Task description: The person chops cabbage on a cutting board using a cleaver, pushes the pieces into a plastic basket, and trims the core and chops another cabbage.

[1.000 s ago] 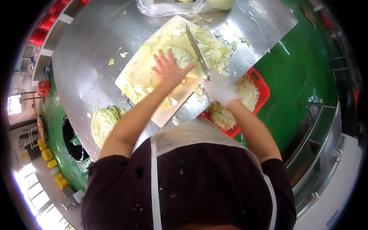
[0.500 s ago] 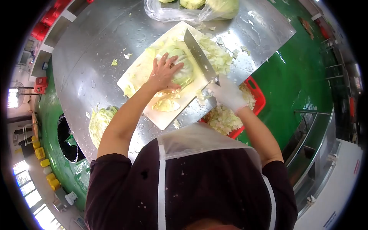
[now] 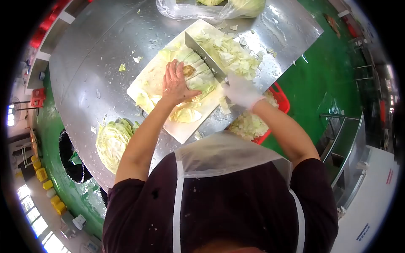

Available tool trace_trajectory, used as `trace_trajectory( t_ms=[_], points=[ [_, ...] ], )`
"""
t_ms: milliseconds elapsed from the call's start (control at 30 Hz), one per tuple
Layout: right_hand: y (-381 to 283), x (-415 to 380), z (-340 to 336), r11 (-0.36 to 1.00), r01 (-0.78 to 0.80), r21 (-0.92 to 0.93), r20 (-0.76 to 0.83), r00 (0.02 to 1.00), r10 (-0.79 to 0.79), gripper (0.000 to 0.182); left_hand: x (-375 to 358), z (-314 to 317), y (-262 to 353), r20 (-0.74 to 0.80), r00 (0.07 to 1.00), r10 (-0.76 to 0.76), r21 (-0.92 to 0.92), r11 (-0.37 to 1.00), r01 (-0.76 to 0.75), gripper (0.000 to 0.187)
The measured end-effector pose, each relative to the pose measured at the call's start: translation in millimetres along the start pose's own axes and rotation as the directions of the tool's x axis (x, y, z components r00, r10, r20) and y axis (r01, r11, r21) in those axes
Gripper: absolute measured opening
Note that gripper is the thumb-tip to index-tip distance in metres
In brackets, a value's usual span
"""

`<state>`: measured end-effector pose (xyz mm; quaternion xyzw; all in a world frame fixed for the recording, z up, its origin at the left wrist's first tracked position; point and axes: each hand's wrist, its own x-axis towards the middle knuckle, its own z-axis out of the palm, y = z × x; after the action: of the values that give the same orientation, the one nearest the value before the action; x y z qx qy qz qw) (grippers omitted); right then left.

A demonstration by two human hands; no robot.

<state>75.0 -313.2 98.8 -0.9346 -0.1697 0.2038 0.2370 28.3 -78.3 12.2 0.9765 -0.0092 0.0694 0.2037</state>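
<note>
A partly sliced cabbage [image 3: 201, 78] lies on the white cutting board [image 3: 186, 131], with several cuts across its top. My bare left hand [image 3: 175, 84] rests on its left side, fingers stretched flat and thumb spread towards me. My right hand [image 3: 242, 91], in a whitish glove, is closed on the handle of a cleaver [image 3: 204, 55]. The broad blade stands on edge against the cabbage's right side, slanting away to the upper left. Chopped cabbage [image 3: 232, 55] is heaped on the board to the right of the blade. Loose leaves [image 3: 185, 114] lie near my left wrist.
Another cabbage [image 3: 112, 141] sits on the steel table [image 3: 90, 55] by my left forearm. A plastic bag [image 3: 185, 12] holding cabbages is at the far edge. Below the table's right edge, a red basket [image 3: 283, 99] contains chopped cabbage. A black-lined bin [image 3: 65, 149] stands at left.
The cleaver has moved leftward from the board's right part to the cabbage, my right hand with it. My left hand has shifted slightly left and its fingers have drawn together. Cuts now show in the cabbage.
</note>
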Motion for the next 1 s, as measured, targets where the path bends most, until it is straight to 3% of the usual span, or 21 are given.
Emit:
trace_trajectory(
  t_ms=[100, 267, 367, 400, 500, 533, 633, 667, 700, 733, 833, 933, 1000],
  points=[
    [2.6, -2.0, -4.4, 0.998, -0.001, -0.062, 0.024, 1.000, 0.003, 0.034, -2.0, 2.2, -1.2, -0.028, 0.999, 0.019, 0.016, 1.000, -0.019, 0.120],
    [-35.4, -11.5, -39.0, 0.987, 0.156, 0.022, -0.207, 0.967, -0.148, 0.041, -5.8, 17.4, -9.3, -0.067, 0.998, 0.007, -0.035, 0.999, -0.009, 0.114],
    [-12.8, -4.0, 9.5, 0.992, -0.117, -0.048, 0.187, 0.974, 0.124, 0.038, -5.1, 16.9, -8.4, -0.034, 0.999, 0.005, -0.031, 1.000, -0.006, 0.110],
    [-11.2, 1.2, 8.0, 0.994, 0.034, -0.108, 0.076, 0.997, -0.025, 0.036, -4.3, 13.4, -8.1, -0.013, 1.000, -0.002, -0.021, 1.000, 0.002, 0.110],
    [-19.3, 1.7, -11.9, 1.000, -0.024, -0.010, 0.176, 0.984, 0.025, 0.038, -13.0, 4.3, 0.9, 0.051, 0.997, -0.050, -0.004, 0.999, 0.051, 0.105],
    [-31.0, 3.0, -27.4, 1.000, -0.007, -0.012, 0.108, 0.994, 0.008, 0.039, -6.9, 0.8, 0.7, 0.054, 0.996, -0.070, 0.003, 0.998, 0.070, 0.102],
    [-46.7, -10.3, -32.6, 0.998, 0.001, 0.056, -0.009, 1.000, 0.000, 0.041, -7.2, 3.1, -12.3, -0.138, 0.984, -0.115, -0.150, 0.984, 0.094, 0.088],
    [-45.9, -13.2, -26.0, 0.993, -0.002, 0.115, -0.030, 1.000, 0.005, 0.042, -7.3, 3.8, -13.5, -0.152, 0.980, -0.124, -0.226, 0.970, 0.088, 0.076],
    [-45.1, -14.1, -20.8, 0.986, 0.000, 0.169, -0.060, 0.998, 0.010, 0.042, -5.7, 11.4, -13.8, -0.143, 0.979, -0.145, -0.226, 0.968, 0.110, 0.074],
    [-38.3, -12.9, -0.3, 0.999, -0.034, 0.000, 0.069, 0.997, 0.034, 0.041, -3.9, 23.5, -14.0, -0.137, 0.977, -0.162, -0.227, 0.965, 0.128, 0.073],
    [-29.0, -3.6, 21.3, 0.996, -0.061, -0.065, 0.183, 0.980, 0.072, 0.041, 8.7, 28.5, -13.3, -0.148, 0.973, -0.179, -0.223, 0.964, 0.144, 0.070],
    [-36.3, -9.5, 8.0, 0.987, -0.149, 0.053, 0.277, 0.952, 0.128, 0.042, -2.1, 24.2, -10.4, -0.098, 0.976, -0.193, -0.226, 0.960, 0.167, 0.068],
    [-22.9, -2.9, 11.8, 0.993, -0.107, 0.059, 0.225, 0.970, 0.091, 0.041, 3.5, 8.9, -9.6, -0.051, 0.983, -0.176, -0.163, 0.973, 0.165, 0.068]
  ],
)
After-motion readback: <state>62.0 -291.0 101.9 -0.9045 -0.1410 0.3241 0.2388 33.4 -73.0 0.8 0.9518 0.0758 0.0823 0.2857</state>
